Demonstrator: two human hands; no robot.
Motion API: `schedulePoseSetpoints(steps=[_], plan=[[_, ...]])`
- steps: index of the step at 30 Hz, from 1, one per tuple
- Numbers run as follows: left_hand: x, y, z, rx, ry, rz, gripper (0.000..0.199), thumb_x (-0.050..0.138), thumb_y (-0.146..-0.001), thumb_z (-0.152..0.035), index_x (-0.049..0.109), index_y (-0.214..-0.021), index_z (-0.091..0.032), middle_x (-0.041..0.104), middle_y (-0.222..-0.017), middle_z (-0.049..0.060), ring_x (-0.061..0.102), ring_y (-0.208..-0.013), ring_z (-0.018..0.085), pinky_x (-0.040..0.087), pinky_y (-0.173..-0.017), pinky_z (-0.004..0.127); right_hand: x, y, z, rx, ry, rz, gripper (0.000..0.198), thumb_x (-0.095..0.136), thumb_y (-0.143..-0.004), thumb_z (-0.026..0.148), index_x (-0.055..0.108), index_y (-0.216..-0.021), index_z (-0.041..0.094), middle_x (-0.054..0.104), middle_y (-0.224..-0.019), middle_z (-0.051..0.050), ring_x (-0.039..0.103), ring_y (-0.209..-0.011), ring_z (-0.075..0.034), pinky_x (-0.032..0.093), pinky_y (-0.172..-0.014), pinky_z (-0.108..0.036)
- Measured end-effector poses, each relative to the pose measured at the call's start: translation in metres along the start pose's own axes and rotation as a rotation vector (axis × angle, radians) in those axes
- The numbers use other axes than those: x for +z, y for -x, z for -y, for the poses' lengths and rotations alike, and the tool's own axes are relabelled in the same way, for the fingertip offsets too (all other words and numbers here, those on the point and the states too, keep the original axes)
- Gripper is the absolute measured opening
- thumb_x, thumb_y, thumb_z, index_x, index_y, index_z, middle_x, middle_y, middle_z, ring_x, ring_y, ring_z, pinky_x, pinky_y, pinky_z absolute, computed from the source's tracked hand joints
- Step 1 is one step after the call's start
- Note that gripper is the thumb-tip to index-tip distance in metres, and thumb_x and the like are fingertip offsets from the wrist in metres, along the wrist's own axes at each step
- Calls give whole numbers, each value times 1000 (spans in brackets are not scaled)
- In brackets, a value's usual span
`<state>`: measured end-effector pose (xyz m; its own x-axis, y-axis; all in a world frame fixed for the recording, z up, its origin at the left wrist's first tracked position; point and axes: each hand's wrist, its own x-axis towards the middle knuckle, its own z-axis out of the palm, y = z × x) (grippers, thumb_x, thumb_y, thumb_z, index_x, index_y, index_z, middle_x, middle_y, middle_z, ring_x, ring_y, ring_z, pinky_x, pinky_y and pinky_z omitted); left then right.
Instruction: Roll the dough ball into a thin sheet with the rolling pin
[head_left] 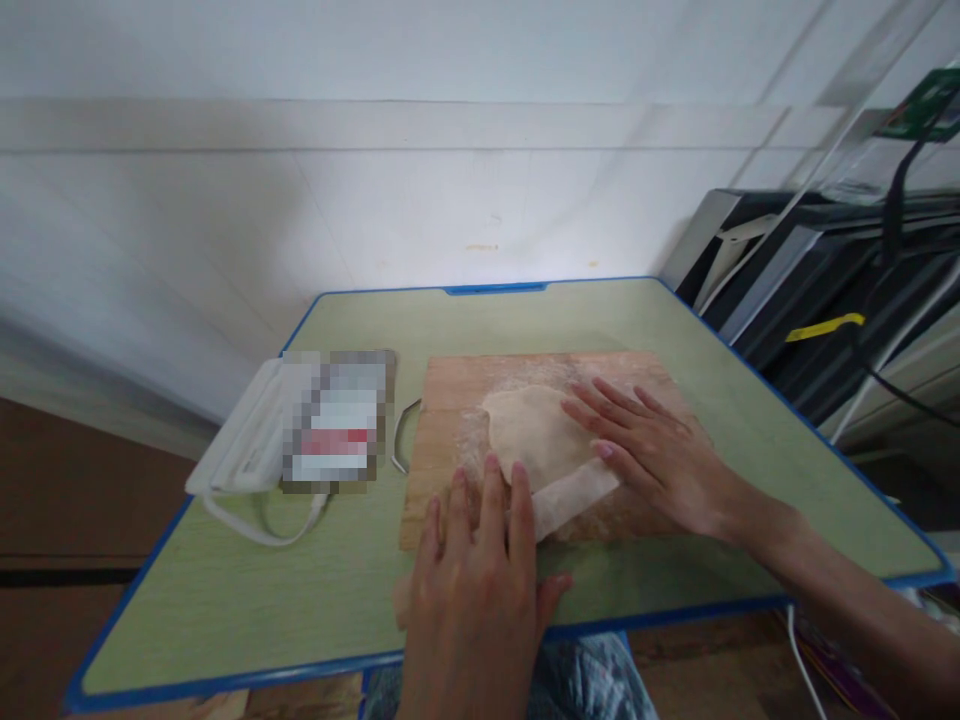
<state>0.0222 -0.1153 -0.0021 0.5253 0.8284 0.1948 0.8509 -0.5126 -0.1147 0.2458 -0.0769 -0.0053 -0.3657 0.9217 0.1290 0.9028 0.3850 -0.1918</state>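
A flat, pale sheet of dough (532,430) lies on a floured wooden board (446,385). Across its near edge slants a flour-whitened rolling pin (577,497), whose middle shows between my hands. My left hand (484,570) rests over the pin's near-left part, fingers stretched forward onto the board's near edge. What looks like the pin's wooden end (402,602) pokes out beside that palm. My right hand (660,455) lies flat and spread over the pin's far-right part, its fingertips on or just above the dough's right edge. Both palms hide parts of the pin.
The board sits on a green table (300,590) with blue edging. Left of it are a blurred-out phone-like device (337,415), a white object (244,430) and a white cable (259,535). A metal handle (400,437) juts from the board. Dark panels (817,290) lean at right.
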Motion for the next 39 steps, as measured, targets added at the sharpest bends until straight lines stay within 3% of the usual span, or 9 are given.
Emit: schedulePoseSetpoints(steps=[7,12,18,22,27,30,34,39], plan=[[-11,-20,9,-99,50,137,64,61,-81,-39,40,-137,-16,43,-140,12,43,-126,31,40,-100,52,-9,-56,-6,-8,-31,189,59,13,-94,53,25,-143,22,21,-151,-5,13,-139,-23,15,-109,-55],[-5,-5,4,-66,16,60,63,57,-82,-45,40,-137,-18,43,-141,12,41,-126,35,41,-99,53,0,-22,-2,21,-12,52,53,18,-95,47,25,-143,26,24,-150,-2,15,-138,-21,18,-109,-53],[9,16,-5,58,-11,-54,64,48,-85,-53,38,-137,-17,46,-138,14,44,-124,36,49,-91,49,6,33,6,28,34,-101,53,27,-96,37,10,-145,32,28,-149,0,18,-138,-20,23,-107,-55],[12,18,-5,86,-18,-88,62,45,-87,-52,40,-136,-15,46,-137,15,45,-124,35,49,-91,49,3,24,3,10,8,-52,53,27,-96,40,12,-146,29,28,-149,-2,20,-137,-20,25,-107,-54],[13,14,-4,39,-25,-87,55,50,-86,-43,45,-131,-13,48,-135,15,48,-121,35,49,-92,51,-4,-25,1,-25,-1,-5,57,20,-95,47,20,-145,19,27,-149,-7,21,-137,-22,24,-108,-52],[13,15,2,55,-31,-111,52,53,-84,-34,46,-129,-10,51,-133,15,51,-118,32,53,-89,45,-5,-44,3,-41,5,12,60,20,-94,50,23,-144,16,28,-148,-9,24,-136,-24,24,-107,-53],[11,22,14,143,-1,-214,39,39,-91,-27,49,-123,-7,59,-125,14,57,-113,26,54,-87,36,0,-34,0,-53,-22,-27,57,20,-95,47,21,-145,19,28,-148,-6,23,-136,-21,24,-108,-51],[11,26,27,171,46,-289,31,29,-94,-22,57,-103,-12,66,-111,13,63,-102,25,55,-82,40,10,5,-3,-8,16,-113,51,23,-96,40,20,-145,24,30,-148,-3,20,-137,-20,24,-108,-52]])
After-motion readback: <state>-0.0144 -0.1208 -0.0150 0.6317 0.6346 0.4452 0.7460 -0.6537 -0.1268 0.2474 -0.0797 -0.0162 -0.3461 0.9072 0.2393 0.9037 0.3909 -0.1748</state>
